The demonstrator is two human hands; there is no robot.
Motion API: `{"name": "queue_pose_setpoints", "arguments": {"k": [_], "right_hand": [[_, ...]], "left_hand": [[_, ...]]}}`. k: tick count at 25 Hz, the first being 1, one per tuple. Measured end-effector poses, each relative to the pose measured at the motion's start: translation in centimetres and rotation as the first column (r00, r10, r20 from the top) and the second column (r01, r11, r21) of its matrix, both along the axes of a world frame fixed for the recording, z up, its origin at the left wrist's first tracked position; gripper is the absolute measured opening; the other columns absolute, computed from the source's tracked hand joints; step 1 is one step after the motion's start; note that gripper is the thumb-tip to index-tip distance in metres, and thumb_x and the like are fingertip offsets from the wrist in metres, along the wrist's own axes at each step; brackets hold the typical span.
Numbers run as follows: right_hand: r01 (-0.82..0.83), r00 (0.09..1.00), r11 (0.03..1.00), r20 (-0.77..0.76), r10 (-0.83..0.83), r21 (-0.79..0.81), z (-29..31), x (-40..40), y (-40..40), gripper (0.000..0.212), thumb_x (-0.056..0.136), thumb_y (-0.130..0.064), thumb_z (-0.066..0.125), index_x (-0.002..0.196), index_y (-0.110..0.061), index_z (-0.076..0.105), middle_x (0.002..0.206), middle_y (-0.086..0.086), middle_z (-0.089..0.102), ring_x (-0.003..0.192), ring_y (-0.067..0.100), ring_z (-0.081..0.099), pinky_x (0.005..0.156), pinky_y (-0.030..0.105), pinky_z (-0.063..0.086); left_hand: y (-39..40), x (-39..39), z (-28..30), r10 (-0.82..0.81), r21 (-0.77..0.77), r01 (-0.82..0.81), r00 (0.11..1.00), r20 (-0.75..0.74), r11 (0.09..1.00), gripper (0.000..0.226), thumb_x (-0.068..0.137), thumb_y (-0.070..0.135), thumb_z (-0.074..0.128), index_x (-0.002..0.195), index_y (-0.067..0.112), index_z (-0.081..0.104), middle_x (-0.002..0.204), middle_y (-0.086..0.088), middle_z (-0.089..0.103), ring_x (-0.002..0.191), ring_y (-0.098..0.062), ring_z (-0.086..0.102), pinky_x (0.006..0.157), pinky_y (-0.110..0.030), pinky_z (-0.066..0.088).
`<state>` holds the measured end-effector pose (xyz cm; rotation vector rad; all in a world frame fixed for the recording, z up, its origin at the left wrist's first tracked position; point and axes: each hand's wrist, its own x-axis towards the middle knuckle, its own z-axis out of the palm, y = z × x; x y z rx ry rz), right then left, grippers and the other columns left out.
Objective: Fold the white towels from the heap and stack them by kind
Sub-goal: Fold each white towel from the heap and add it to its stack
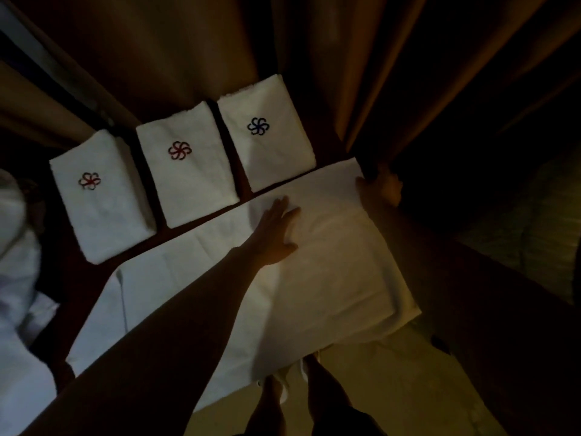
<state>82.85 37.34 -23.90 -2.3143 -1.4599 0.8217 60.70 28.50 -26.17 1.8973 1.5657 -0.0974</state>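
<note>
Towel in work (314, 278): a large white cloth spread flat on the dark table (471, 272), its right part already doubled over (a layered edge shows at the near right corner), its left part a single layer running toward the near left.

Progress, as we judge it: three folded stacks stand in a row just beyond the cloth. The left stack (103, 209) and the middle stack (188, 171) each carry a red pinwheel mark, the right stack (267, 146) a blue one (whether the two reds are one kind we cannot tell). The unfolded heap (15, 278) lies at the far left edge, so sorting is well begun but not finished, and this towel needs further folds.

Hands: our left hand (278, 229) lies flat on the cloth's middle, fingers straight and spread, pressing or smoothing. Our right hand (379, 187) is at the far right corner, fingers wrapped over the edge, holding it. Brown curtains (314, 58) hang behind the table.
</note>
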Motion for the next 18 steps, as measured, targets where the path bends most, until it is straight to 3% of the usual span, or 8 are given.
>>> {"name": "queue_pose_setpoints", "arguments": {"k": [2,4,7,10,12,14,18], "right_hand": [[-0.207,0.977,0.944,0.113,0.183,0.257,0.1,-1.1,-1.6,0.042,0.088,-0.021,0.059,0.128,-0.008,0.054,0.127,0.017,0.054,0.121,0.034,0.047,0.099,0.043,0.040],[-0.450,0.890,0.790,0.131,0.437,0.416,0.4,-3.3,-3.8,0.029,0.086,-0.019,0.054,0.110,-0.005,0.063,0.109,0.015,0.062,0.106,0.034,0.056,0.090,0.041,0.048],[-0.730,0.671,0.619,0.135,0.729,0.290,-0.1,-7.8,-7.3,0.031,0.079,-0.019,0.059,0.105,-0.003,0.065,0.102,0.018,0.063,0.097,0.038,0.060,0.081,0.044,0.054],[-0.880,0.475,0.467,0.193,0.859,0.086,-0.7,-12.3,-9.7,0.043,0.077,-0.022,0.069,0.114,-0.002,0.061,0.114,0.021,0.058,0.103,0.042,0.056,0.079,0.050,0.053],[-0.881,0.447,0.471,0.251,0.859,-0.040,-0.6,-14.5,-10.7,0.047,0.082,-0.029,0.066,0.122,-0.006,0.056,0.127,0.019,0.051,0.114,0.040,0.049,0.086,0.048,0.048],[-0.887,0.418,0.457,0.302,0.857,-0.068,-0.3,-16.7,-12.0,0.048,0.082,-0.030,0.064,0.123,-0.008,0.054,0.131,0.019,0.048,0.118,0.039,0.045,0.089,0.047,0.046],[-0.956,0.272,0.290,0.257,0.927,-0.035,0.4,-22.2,-15.2,0.043,0.079,-0.023,0.061,0.119,-0.007,0.059,0.125,0.017,0.053,0.116,0.036,0.048,0.087,0.045,0.047]], "left_hand": [[0.3,-0.8,0.2,0.009,0.025,-0.008,1.000,-0.022,1.000,0.063,0.096,0.013,0.054,0.151,0.021,0.025,0.162,-0.006,0.006,0.149,-0.021,0.002,0.121,-0.040,0.011],[0.1,-1.8,0.3,0.095,0.093,-0.092,0.995,-0.026,0.991,0.049,0.097,0.006,0.047,0.145,0.016,0.041,0.158,-0.008,0.022,0.147,-0.021,0.017,0.119,-0.039,0.020],[-3.3,-4.9,1.2,0.254,0.179,-0.242,0.966,-0.047,0.954,0.036,0.095,0.010,0.051,0.130,0.010,0.057,0.146,-0.013,0.042,0.134,-0.029,0.040,0.109,-0.038,0.036],[-8.7,-8.8,1.8,0.360,0.158,-0.346,0.931,-0.066,0.925,0.038,0.094,0.014,0.056,0.131,0.007,0.055,0.146,-0.018,0.041,0.130,-0.035,0.043,0.103,-0.045,0.041],[-12.3,-11.5,1.8,0.437,0.141,-0.424,0.896,-0.080,0.895,0.042,0.096,0.018,0.053,0.137,0.011,0.048,0.150,-0.014,0.035,0.134,-0.032,0.037,0.106,-0.045,0.038],[-15.8,-13.8,2.3,0.525,0.142,-0.509,0.844,-0.114,0.849,0.044,0.099,0.023,0.046,0.142,0.013,0.041,0.152,-0.012,0.032,0.135,-0.029,0.035,0.107,-0.043,0.036],[-22.0,-17.7,1.9,0.686,0.168,-0.665,0.701,-0.195,0.727,0.043,0.099,0.028,0.043,0.141,0.016,0.042,0.142,-0.008,0.044,0.126,-0.026,0.044,0.105,-0.039,0.038]]}}
